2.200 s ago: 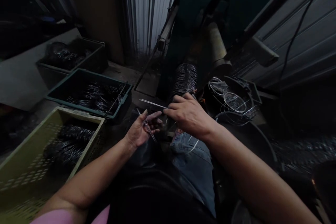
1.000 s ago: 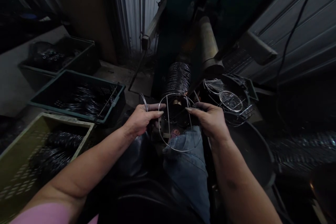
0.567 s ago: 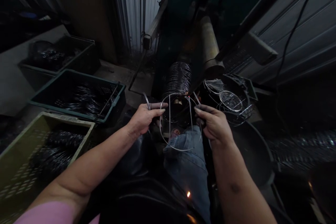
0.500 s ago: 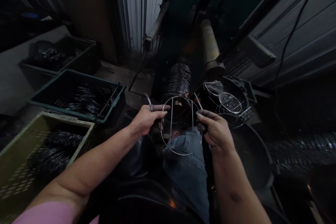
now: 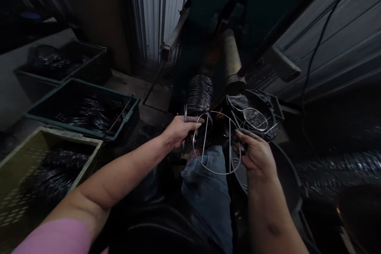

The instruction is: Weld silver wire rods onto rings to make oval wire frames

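Three crates [image 5: 80,105] stand along the left, each with dark wire parts inside — one pale, two dark green. Ahead sits a stack of dark rings [image 5: 199,94] by the machine, and a black tub [image 5: 253,117] of finished frames to the right. Over the knee hangs one wire ring [image 5: 216,143] with two cross wires. The left hand [image 5: 181,129] pinches its left rim, spare wires tucked in the fingers; the right hand [image 5: 257,152] pinches the right rim. The step looks like joining wires to the ring — next calls for steady alignment at the joint.
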The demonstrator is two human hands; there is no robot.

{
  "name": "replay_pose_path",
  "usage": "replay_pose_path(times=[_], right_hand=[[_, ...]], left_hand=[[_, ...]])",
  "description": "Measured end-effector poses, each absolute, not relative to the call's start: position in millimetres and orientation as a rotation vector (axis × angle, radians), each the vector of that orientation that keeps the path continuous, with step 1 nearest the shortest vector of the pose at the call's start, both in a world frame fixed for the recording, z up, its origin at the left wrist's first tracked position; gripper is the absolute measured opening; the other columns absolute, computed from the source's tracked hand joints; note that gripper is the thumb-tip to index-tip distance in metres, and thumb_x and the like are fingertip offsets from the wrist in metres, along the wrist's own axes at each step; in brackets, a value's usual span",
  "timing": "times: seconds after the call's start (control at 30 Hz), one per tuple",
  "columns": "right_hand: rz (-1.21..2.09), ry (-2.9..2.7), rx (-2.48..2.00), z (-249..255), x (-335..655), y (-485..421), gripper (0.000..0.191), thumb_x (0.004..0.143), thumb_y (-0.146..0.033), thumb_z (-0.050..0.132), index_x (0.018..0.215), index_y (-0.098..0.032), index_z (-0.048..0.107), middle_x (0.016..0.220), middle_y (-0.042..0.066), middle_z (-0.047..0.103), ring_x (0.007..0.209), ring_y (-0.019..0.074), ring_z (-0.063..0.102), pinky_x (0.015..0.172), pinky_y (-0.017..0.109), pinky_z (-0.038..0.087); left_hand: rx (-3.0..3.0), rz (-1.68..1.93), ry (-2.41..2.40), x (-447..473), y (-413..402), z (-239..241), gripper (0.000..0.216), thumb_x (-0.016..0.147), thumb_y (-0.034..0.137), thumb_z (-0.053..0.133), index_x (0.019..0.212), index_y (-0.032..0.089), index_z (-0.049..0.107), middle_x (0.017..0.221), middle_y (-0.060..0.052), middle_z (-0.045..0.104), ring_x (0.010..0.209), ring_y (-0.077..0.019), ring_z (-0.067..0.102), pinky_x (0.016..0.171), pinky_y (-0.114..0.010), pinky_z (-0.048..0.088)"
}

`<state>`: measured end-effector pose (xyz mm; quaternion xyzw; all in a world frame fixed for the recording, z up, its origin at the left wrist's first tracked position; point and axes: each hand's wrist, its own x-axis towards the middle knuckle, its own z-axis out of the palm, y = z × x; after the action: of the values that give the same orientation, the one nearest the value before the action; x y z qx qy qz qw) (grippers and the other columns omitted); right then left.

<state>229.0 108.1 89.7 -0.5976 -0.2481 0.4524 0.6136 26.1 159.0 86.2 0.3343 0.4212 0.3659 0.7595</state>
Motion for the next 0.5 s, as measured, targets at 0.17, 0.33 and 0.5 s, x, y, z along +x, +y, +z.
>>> replay_pose_path(times=[0.17, 0.33, 0.5], right_hand=[[1.050, -0.567, -1.373, 83.5, 230.1, 106.5, 0.041, 0.041, -0.023, 0.085, 0.073, -0.010, 0.064, 0.052, 0.001, 0.056, 0.037, 0.0071, 0.044, 0.033, 0.018, 0.033], [1.006, -0.586, -1.339, 72.7, 214.5, 120.2, 0.041, 0.039, -0.024, 0.083, 0.072, -0.011, 0.063, 0.050, -0.001, 0.055, 0.036, 0.0061, 0.041, 0.033, 0.017, 0.030], [0.831, -0.859, -1.556, 50.8, 199.5, 133.8, 0.033, 0.059, -0.041, 0.072, 0.075, -0.013, 0.063, 0.049, -0.004, 0.051, 0.038, 0.0087, 0.041, 0.036, 0.019, 0.028]], left_hand=[[0.748, 0.800, 0.854, 19.7, 158.1, 79.7, 0.033, 0.076, 0.013, 0.058, 0.107, 0.006, 0.063, 0.054, 0.001, 0.052, 0.040, -0.0073, 0.045, 0.038, -0.019, 0.039], [0.866, 0.842, 1.041, -11.4, 143.7, 62.1, 0.068, 0.079, 0.011, 0.048, 0.143, 0.012, 0.022, 0.053, 0.004, 0.056, 0.032, -0.0089, 0.047, 0.034, -0.018, 0.033], [0.920, 0.877, 1.048, -60.1, 114.4, 50.6, 0.079, 0.075, 0.015, 0.053, 0.145, 0.023, 0.016, 0.060, 0.005, 0.059, 0.032, -0.0070, 0.046, 0.033, -0.016, 0.029]])
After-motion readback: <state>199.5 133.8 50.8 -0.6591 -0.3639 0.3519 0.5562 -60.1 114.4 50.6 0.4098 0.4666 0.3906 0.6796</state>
